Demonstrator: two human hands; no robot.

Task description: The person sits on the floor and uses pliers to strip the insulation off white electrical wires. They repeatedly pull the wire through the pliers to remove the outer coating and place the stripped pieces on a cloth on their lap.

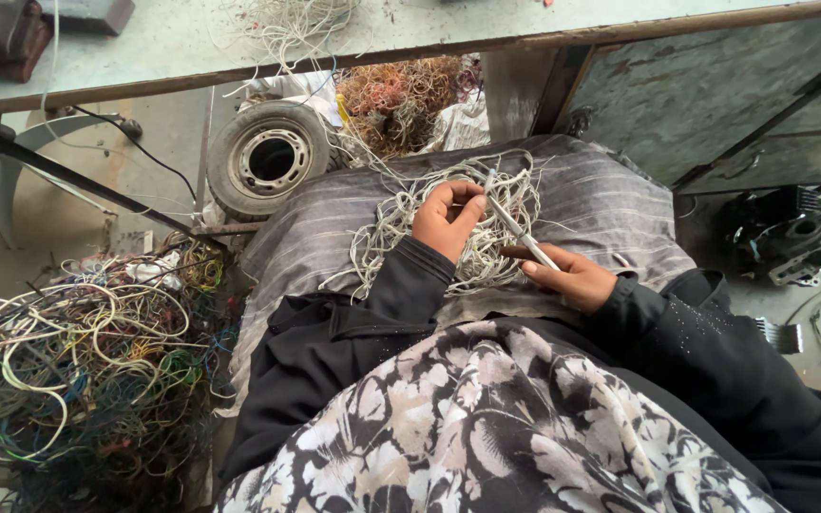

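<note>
1. We see a grey striped cloth (610, 204) spread over the person's lap, and it carries everything the hands work on.
2. To the left on the floor lies a big heap of mixed coloured wires (78, 361), well apart from the hands; a small wheel (268, 160) stands beyond it under the bench edge, beside a clump of bare copper strands (401, 95).
3. On the cloth rests a loose tangle of white wires (410, 223), spread beneath and around both hands.
4. Our left hand (447, 220) sits on top of the tangle, fingers curled inward and pinching a white strand near its upper end, thumb pressed against the forefinger.
5. Our right hand (577, 277) lies just beside it, fingers wrapped tight round the brown handle of a knife (523, 237).
6. The knife's thin pale blade points up and left toward the left hand's fingertips, running along the pinched strand; we cannot tell whether the edge touches it.
</note>
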